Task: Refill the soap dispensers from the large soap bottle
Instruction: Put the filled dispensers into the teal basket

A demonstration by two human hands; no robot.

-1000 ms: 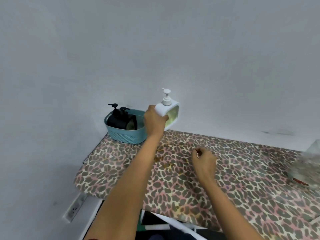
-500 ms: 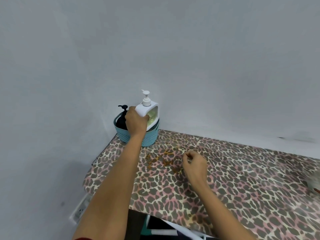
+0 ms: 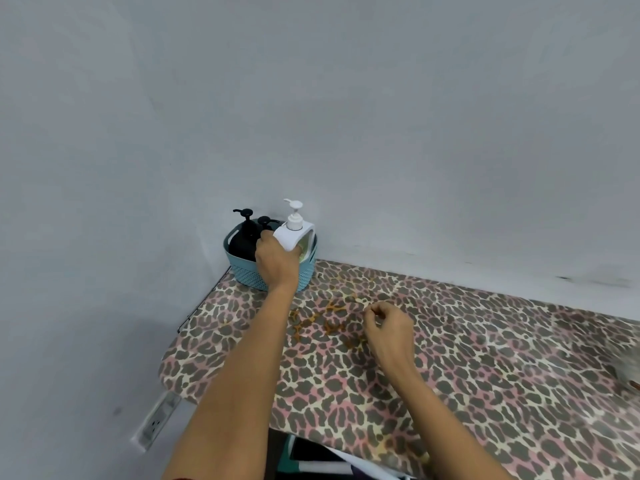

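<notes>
Our left hand (image 3: 277, 259) is curled round the near side of the white dispenser (image 3: 295, 233) and holds it upright at the right end of the basket (image 3: 249, 277). The basket sits in the far left corner of the table (image 3: 485, 358), against the wall. Hand and rim hide the base, so we cannot tell whether it rests on the basket floor.

Our right hand (image 3: 388, 327) hangs over the table with its fingers curled and thumb against forefinger. Whether it pinches anything, we cannot tell.

We judge the white dispenser to be stiff plastic. With soap inside it should be fairly weighty and bottom-heavy. Its smooth sides could turn slippery, given the amber smears (image 3: 332, 317) on the table nearby. The body is the place to take hold of it. The thin pump neck looks likely to sink or twist under load.

It is squarish with rounded shoulders and a white shell. A clear window shows pale yellow-green liquid, and a white pump points left. Two black dispensers (image 3: 244, 237) stand beside it in the basket.
</notes>
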